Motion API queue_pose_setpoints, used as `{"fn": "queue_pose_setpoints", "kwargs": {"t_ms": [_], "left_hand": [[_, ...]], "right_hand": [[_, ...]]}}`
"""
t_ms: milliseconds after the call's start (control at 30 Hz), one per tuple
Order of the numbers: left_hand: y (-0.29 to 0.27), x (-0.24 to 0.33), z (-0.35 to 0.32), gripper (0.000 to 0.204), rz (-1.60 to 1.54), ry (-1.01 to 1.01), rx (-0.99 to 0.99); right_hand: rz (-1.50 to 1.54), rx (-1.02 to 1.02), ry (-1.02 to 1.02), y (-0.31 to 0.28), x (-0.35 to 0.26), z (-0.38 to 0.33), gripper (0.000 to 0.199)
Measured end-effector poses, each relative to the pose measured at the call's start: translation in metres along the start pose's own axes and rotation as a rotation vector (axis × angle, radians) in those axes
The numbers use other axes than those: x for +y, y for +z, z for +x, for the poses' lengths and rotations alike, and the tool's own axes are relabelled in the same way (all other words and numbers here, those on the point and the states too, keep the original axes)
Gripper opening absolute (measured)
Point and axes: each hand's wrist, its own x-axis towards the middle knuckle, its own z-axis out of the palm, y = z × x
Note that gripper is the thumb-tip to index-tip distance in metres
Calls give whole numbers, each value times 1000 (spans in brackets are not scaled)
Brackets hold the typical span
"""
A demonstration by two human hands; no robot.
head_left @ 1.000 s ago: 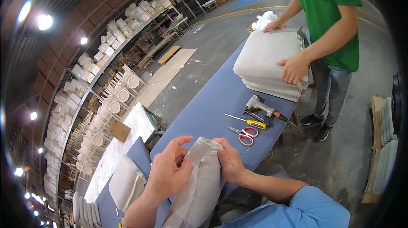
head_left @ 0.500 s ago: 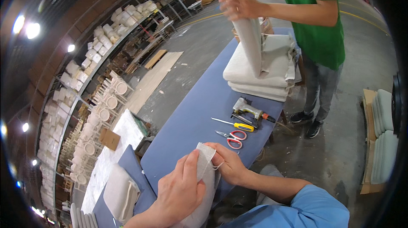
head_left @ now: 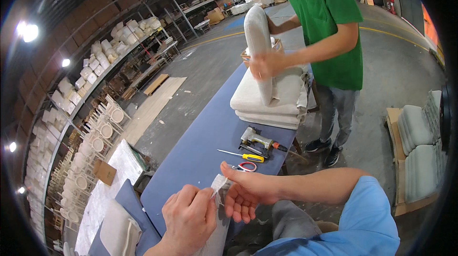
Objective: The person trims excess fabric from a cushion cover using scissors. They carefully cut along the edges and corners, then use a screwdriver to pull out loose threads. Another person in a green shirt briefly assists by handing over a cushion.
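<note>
My left hand (head_left: 190, 215) pinches the edge of a light grey fabric cushion cover (head_left: 213, 240), which stands upright before me at the near edge of the table. A narrow fabric flap sticks up beyond its fingertips. Just right of that flap is my right hand (head_left: 252, 193), palm turned up, thumb raised and fingers apart, with nothing visible in it. Beyond my hands lie red-and-white-handled scissors (head_left: 248, 166), partly hidden by my right thumb, a yellow-handled screwdriver (head_left: 252, 157) and a pneumatic staple gun (head_left: 257, 140).
Across the blue-topped table (head_left: 191, 146), a co-worker in a green shirt (head_left: 329, 31) holds a cushion (head_left: 257, 31) on edge over stacked cushions (head_left: 267, 105). Another cushion (head_left: 114, 227) lies at left. Cushions in a carton (head_left: 420, 175) stand on the floor at right.
My right hand has come off the fabric flap and turned palm up with fingers apart. My left hand keeps its grip. The co-worker's near hand has moved down the upright cushion. The view has shifted.
</note>
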Motion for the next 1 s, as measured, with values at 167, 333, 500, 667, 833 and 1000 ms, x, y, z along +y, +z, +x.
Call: {"fn": "queue_pose_setpoints", "kwargs": {"t_ms": [167, 333, 500, 667, 833, 1000], "left_hand": [[3, 2, -4, 18, -53, 72, 45], [5, 3, -7, 23, -88, 175, 22], [9, 3, -13, 23, -213, 190, -43], [25, -38, -10, 17, -790, -146, -142], [95, -58, 13, 53, -1324, -547, -458], [116, -55, 3, 59, -1515, -669, -663]], "right_hand": [[36, -48, 35, 0, -6, 2, 114], [-14, 30, 44, 5, -13, 0, 95], [-18, 37, 77, 5, -9, -6, 77], [-84, 168, 10, 22, -2, -13, 68], [-104, 130, -92, 28, 7, -14, 66], [-169, 91, -112, 25, 0, -24, 69]]}}
